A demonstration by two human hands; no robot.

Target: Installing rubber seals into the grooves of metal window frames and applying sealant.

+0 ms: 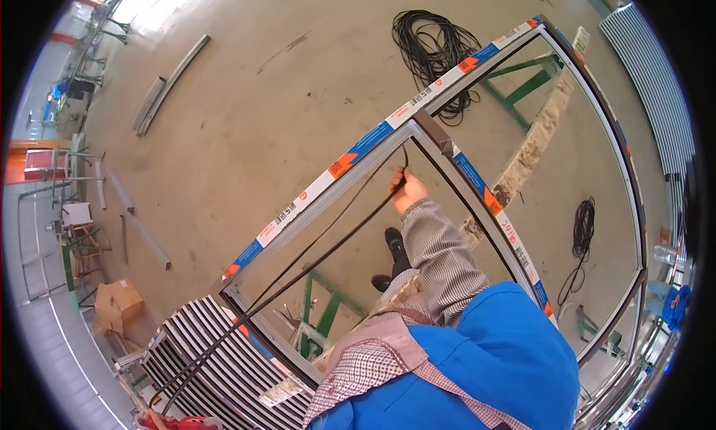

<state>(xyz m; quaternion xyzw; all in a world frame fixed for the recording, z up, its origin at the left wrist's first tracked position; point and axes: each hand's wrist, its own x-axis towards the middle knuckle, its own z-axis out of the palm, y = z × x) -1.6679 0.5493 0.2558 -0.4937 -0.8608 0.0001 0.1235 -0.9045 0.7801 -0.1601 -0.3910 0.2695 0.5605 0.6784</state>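
Note:
My right hand (409,190), in a grey striped sleeve, pinches a thin black rubber sealing strip (347,231) close to an inner corner of a large metal window frame (317,193). From my fingers, a short end of the strip rises to that corner. Two long lengths of it run down across the opening and over the frame's near-left corner. White, blue and orange protective tape covers the frame's outer faces, and a crossbar (488,195) divides it. No part that I can identify as my left hand shows.
Green trestles (328,314) and a stained plank (541,139) are under the frame. A black cable coil (429,46) lies beyond it; a smaller coil (584,228) is at right. Stacked profiles (212,348), a cardboard box (119,305) and loose metal lengths (171,85) are leftward.

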